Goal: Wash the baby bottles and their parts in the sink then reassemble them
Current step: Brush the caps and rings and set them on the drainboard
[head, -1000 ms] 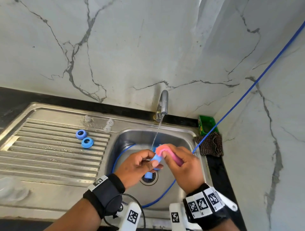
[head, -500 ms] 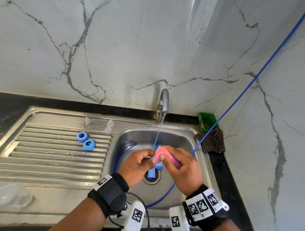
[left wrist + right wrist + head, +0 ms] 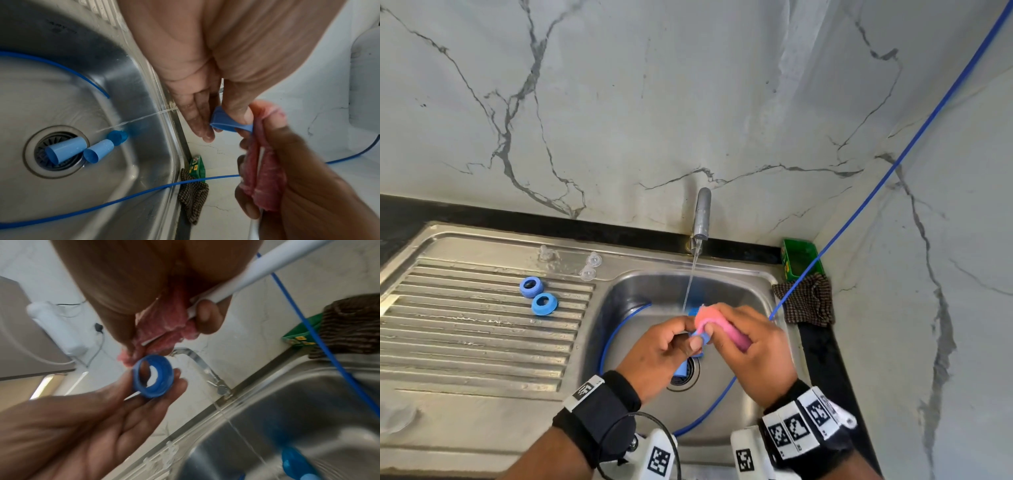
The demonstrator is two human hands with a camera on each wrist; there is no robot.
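- The left hand [image 3: 661, 356] pinches a blue collar ring [image 3: 153, 375] between thumb and fingertips, above the sink basin [image 3: 739, 294].
- The right hand [image 3: 756, 349] has its fingers curled around a folded pink sponge [image 3: 717, 325], which is pressed against the ring held by the left hand.
- In the right wrist view, the ring is open at both ends, and the sponge [image 3: 162, 331] touches its upper edge.
- The tap [image 3: 702, 212] stands at the far rim of the basin; a thin stream of water [image 3: 690, 281] falls from it into the basin just beyond the two hands.
- Three blue cup-shaped bottle parts [image 3: 82, 149] lie on their sides on the basin floor; one rests over the drain strainer [image 3: 41, 155], and the other two lie just beside it.
- Two further blue rings [image 3: 537, 294] sit on the ribbed draining board [image 3: 465, 342], left of the basin, touching or nearly touching each other.
- Three clear teats [image 3: 589, 267] sit on the far ledge of the draining board, near the basin corner.
- A blue cord [image 3: 893, 168] runs from the upper right down into the basin and loops around its floor.
- A checked cloth [image 3: 808, 301] lies on the counter right of the basin, with a green box [image 3: 796, 260] just beyond it in the corner.
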